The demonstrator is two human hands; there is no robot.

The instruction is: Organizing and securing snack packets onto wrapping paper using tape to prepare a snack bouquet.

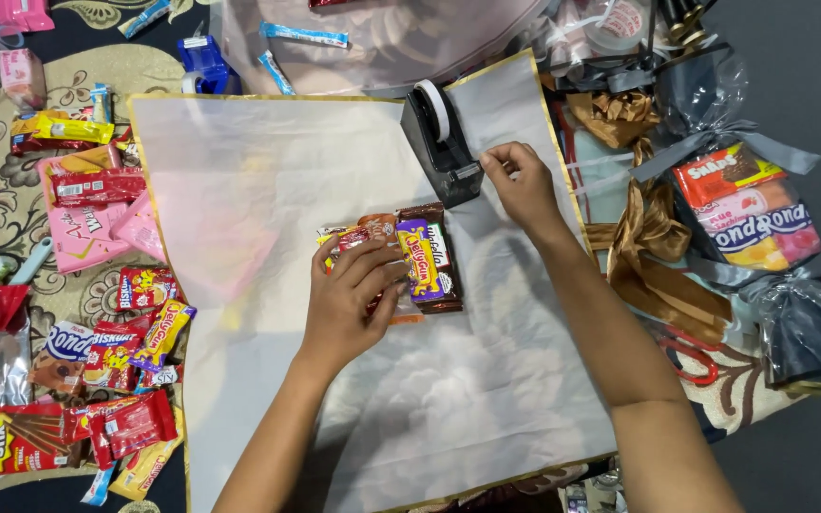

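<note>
Translucent wrapping sheet (268, 190) spread flat; snack packets (425, 256) pressed down by flat, open left hand (353, 299); tape end pinched at black tape dispenser (441, 142) by right hand (523, 185).

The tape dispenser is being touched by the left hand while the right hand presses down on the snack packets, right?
Not quite: the head view shows the sides swapped. The right hand is at the tape dispenser, and the left hand presses the snack packets.
</note>
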